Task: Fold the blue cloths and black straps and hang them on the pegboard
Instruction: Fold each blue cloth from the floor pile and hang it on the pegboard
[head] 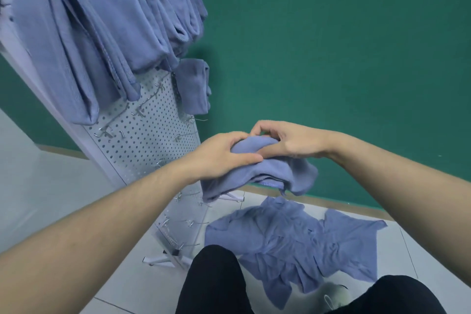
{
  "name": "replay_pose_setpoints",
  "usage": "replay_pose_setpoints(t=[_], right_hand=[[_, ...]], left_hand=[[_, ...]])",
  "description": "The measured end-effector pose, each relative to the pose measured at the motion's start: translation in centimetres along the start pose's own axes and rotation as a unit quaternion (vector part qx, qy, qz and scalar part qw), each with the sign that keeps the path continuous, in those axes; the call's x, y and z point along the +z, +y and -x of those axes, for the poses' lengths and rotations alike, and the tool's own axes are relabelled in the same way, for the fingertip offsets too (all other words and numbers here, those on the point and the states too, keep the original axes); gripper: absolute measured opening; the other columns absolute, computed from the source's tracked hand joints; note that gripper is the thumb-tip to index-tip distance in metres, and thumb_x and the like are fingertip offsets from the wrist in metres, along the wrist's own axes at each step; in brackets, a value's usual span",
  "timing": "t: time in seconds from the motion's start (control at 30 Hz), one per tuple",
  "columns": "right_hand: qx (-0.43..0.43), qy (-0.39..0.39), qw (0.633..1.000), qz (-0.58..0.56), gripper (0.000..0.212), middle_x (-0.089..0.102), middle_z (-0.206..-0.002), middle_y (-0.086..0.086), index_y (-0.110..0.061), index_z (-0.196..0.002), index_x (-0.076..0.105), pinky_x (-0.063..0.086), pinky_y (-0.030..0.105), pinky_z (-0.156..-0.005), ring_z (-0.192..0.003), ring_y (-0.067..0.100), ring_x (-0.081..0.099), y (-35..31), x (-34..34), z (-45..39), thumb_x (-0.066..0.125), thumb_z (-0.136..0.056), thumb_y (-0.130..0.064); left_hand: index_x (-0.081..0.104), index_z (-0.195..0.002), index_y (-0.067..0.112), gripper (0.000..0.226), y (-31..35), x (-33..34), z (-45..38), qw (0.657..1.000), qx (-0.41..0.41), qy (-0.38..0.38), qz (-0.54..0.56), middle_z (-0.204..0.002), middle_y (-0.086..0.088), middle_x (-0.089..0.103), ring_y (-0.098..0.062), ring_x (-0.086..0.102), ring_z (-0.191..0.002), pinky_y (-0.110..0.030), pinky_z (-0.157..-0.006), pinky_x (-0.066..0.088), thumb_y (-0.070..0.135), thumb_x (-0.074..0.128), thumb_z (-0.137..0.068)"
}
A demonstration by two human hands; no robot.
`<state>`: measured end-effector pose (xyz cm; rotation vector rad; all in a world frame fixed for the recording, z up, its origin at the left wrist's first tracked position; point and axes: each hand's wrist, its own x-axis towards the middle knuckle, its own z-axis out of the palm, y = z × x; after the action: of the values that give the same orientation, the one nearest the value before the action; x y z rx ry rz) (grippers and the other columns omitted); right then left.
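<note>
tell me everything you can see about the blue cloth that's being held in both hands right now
The held blue cloth is a soft, slightly fuzzy grey-blue fabric, bunched into thick folded layers with a stitched hem showing at its lower edge. It is up in the air in front of the white pegboard, above the loose blue cloths on the floor. The left hand grips its left side; the right hand pinches its top. Its ends droop.

My left hand (224, 154) covers part of the folded cloth (265, 173), and my fingers (260, 130) are buried in its folds. The pegboard (142, 132) runs off the left edge, its upper hooks hidden under hanging cloths (76, 58). My knees (214, 280) hide part of the floor pile (293, 239).
</note>
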<state>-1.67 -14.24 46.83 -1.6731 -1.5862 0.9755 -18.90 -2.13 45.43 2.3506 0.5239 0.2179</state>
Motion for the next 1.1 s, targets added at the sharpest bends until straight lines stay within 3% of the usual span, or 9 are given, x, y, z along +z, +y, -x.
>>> replay_pose_setpoints(t=[0.07,0.13,0.23,0.4,0.53,0.7,0.83,0.97,1.1], right_hand=[[0.014,-0.008,0.999,-0.043,0.028,0.061,-0.070,0.001,-0.013,-0.110,0.048,0.038,0.026,-0.054,-0.059,0.016,0.049,0.0,-0.3,-0.3,0.070,-0.093,-0.012],[0.016,-0.003,0.997,-0.075,0.029,0.058,-0.063,-0.003,-0.013,-0.111,0.043,0.038,0.022,-0.050,-0.054,0.013,0.047,0.2,-0.4,-0.6,0.067,-0.095,-0.008],[-0.032,0.037,0.996,-0.072,0.031,0.065,-0.093,0.018,-0.016,-0.118,0.047,0.048,0.033,-0.079,-0.083,0.019,0.059,0.9,-0.1,-1.6,0.067,-0.094,-0.016],[-0.158,0.188,0.968,0.048,0.054,0.057,-0.135,-0.013,-0.027,-0.132,0.052,0.037,0.024,-0.110,-0.129,0.005,0.051,2.3,1.2,-2.7,0.071,-0.084,-0.040],[-0.154,0.196,0.962,0.110,0.076,0.048,-0.143,-0.019,-0.032,-0.145,0.042,0.035,0.020,-0.110,-0.131,-0.001,0.047,2.6,1.8,-4.6,0.078,-0.079,-0.023],[-0.109,0.281,0.945,0.127,0.054,0.062,-0.121,-0.023,-0.041,-0.127,0.055,0.045,0.040,-0.100,-0.108,0.015,0.055,1.4,0.9,-8.5,0.069,-0.076,-0.031],[-0.097,0.296,0.947,0.081,0.038,0.069,-0.111,-0.019,-0.035,-0.117,0.065,0.048,0.038,-0.095,-0.101,0.012,0.058,1.3,-0.6,-11.2,0.058,-0.085,-0.016],[-0.072,0.300,0.944,0.115,0.034,0.072,-0.103,-0.014,-0.035,-0.112,0.066,0.050,0.037,-0.088,-0.097,0.013,0.060,0.6,-2.3,-14.3,0.054,-0.085,-0.018],[-0.072,0.298,0.944,0.122,0.039,0.072,-0.103,-0.011,-0.039,-0.114,0.064,0.049,0.032,-0.078,-0.085,0.014,0.059,0.2,-3.9,-17.6,0.052,-0.083,-0.019]], left_hand=[[0.071,-0.088,0.022,0.025,-0.1,-0.5,-0.2,1.000,-0.023,-0.005,-0.007,-0.078,0.008,0.069,-0.005,0.056,-0.070,-0.019,-0.065,0.045,0.046,0.077,-0.084],[0.064,-0.074,0.013,0.040,-0.4,-0.9,-0.3,0.998,-0.054,-0.006,0.019,-0.066,0.007,0.056,-0.007,0.046,-0.062,-0.023,-0.059,0.036,0.050,0.080,-0.079],[0.067,-0.095,0.002,0.065,-1.2,-1.6,-0.5,0.988,-0.075,-0.004,0.136,-0.082,-0.005,0.067,-0.014,0.058,-0.076,-0.035,-0.074,0.044,0.060,0.079,-0.068],[0.070,-0.116,0.003,0.037,-1.7,-2.5,-1.2,0.929,-0.101,0.065,0.351,-0.112,-0.016,0.074,-0.029,0.069,-0.107,-0.045,-0.104,0.048,0.030,0.071,-0.091],[0.064,-0.126,-0.002,0.040,-2.0,-3.8,-2.2,0.877,-0.112,0.088,0.460,-0.121,-0.020,0.070,-0.032,0.065,-0.119,-0.043,-0.108,0.047,0.027,0.056,-0.100],[0.061,-0.132,0.001,0.044,-3.5,-5.2,-3.6,0.857,-0.105,0.097,0.494,-0.127,-0.019,0.067,-0.032,0.061,-0.124,-0.041,-0.110,0.045,0.030,0.049,-0.101],[0.067,-0.124,0.005,0.038,-4.8,-5.8,-5.3,0.880,-0.084,0.183,0.431,-0.126,-0.015,0.069,-0.029,0.062,-0.123,-0.048,-0.112,0.042,0.030,0.057,-0.097],[0.068,-0.101,0.024,0.032,-6.2,-6.2,-7.5,0.926,-0.093,0.312,0.193,-0.141,0.002,0.053,-0.010,0.057,-0.121,-0.033,-0.108,0.042,0.051,0.060,-0.087],[0.057,-0.098,0.022,0.019,-6.9,-7.4,-10.3,0.914,-0.087,0.375,0.129,-0.127,-0.001,0.054,-0.019,0.053,-0.120,-0.033,-0.106,0.039,0.042,0.055,-0.097]])
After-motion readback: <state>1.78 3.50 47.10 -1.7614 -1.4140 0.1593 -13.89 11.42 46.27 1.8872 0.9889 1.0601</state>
